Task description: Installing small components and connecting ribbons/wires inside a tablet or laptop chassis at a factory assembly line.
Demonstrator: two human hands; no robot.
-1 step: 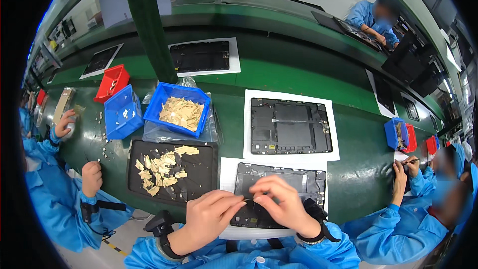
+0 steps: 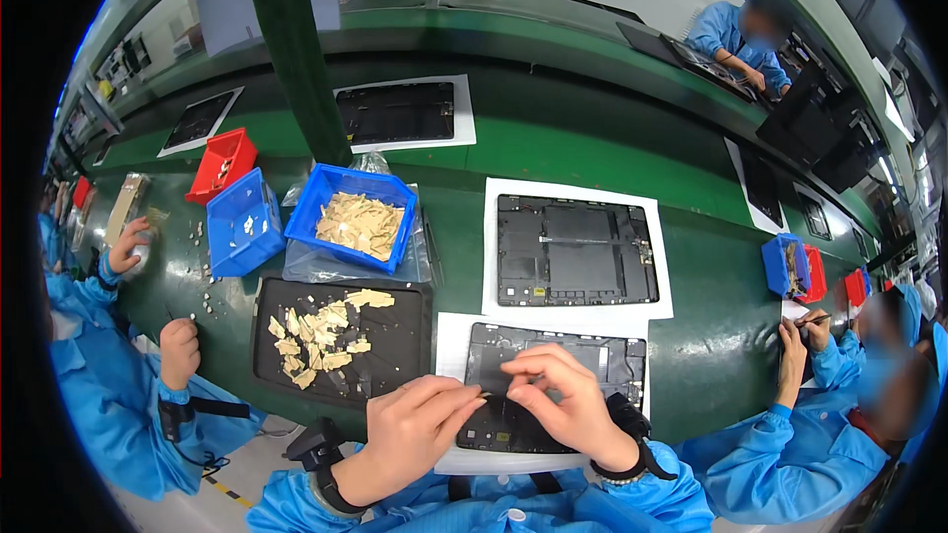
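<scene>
My left hand [image 2: 420,424] is closed in a pinch, its thumb and forefinger pressed together on something too small to make out. Facing it, my right hand [image 2: 568,405] has bent fingers, with a gap between thumb and forefinger and nothing visible in it. Both hands hover over the near black tablet-like device housing [image 2: 612,355], which lies on a white sheet [image 2: 451,341] and is partly hidden by them. To the left, a black tray [image 2: 405,336] carries torn beige pieces [image 2: 321,331], several of them overlapping.
Beyond lies a second open device housing [image 2: 578,252] on white paper. A blue bin [image 2: 395,257] of beige pieces, another blue bin [image 2: 232,247] and a red bin [image 2: 209,178] stand far left. Co-workers in blue sit on both sides; a green post [image 2: 291,49] rises behind.
My right hand has drawn slightly away from my left fingertips, and its thumb and forefinger have parted. My left hand stays nearly in place, still pinched.
</scene>
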